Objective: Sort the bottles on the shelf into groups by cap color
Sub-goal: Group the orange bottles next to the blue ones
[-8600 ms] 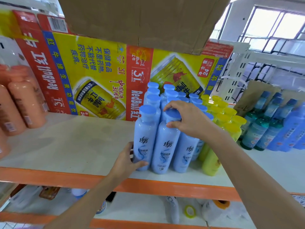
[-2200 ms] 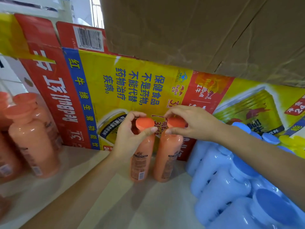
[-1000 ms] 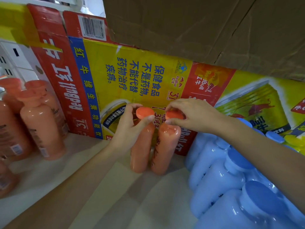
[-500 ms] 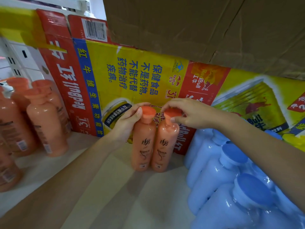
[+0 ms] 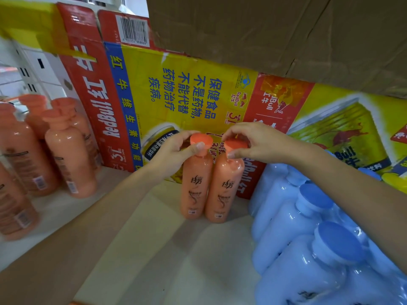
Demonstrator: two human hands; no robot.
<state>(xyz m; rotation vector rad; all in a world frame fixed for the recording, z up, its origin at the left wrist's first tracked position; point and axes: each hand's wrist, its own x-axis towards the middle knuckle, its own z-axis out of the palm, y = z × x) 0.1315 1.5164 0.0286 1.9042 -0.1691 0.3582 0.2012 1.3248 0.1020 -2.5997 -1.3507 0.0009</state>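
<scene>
Two orange bottles with orange caps stand upright side by side on the pale shelf (image 5: 154, 249), labels facing me. My left hand (image 5: 174, 153) grips the cap of the left orange bottle (image 5: 195, 186). My right hand (image 5: 255, 142) pinches the cap of the right orange bottle (image 5: 224, 190). Both bottles rest on the shelf board, touching each other. A tight group of blue bottles with blue caps (image 5: 308, 227) fills the right side. More orange-capped bottles (image 5: 68, 150) stand grouped at the far left.
A yellow and red printed carton (image 5: 176, 91) stands on edge behind the bottles as a back wall. A brown cardboard box (image 5: 286, 29) overhangs above. A yellow cap (image 5: 394, 178) peeks out at the right edge, behind the blue group.
Both orange bottles have been turned, so their labels face me. They stay in the same spot against the carton, with my hands still on their caps.
</scene>
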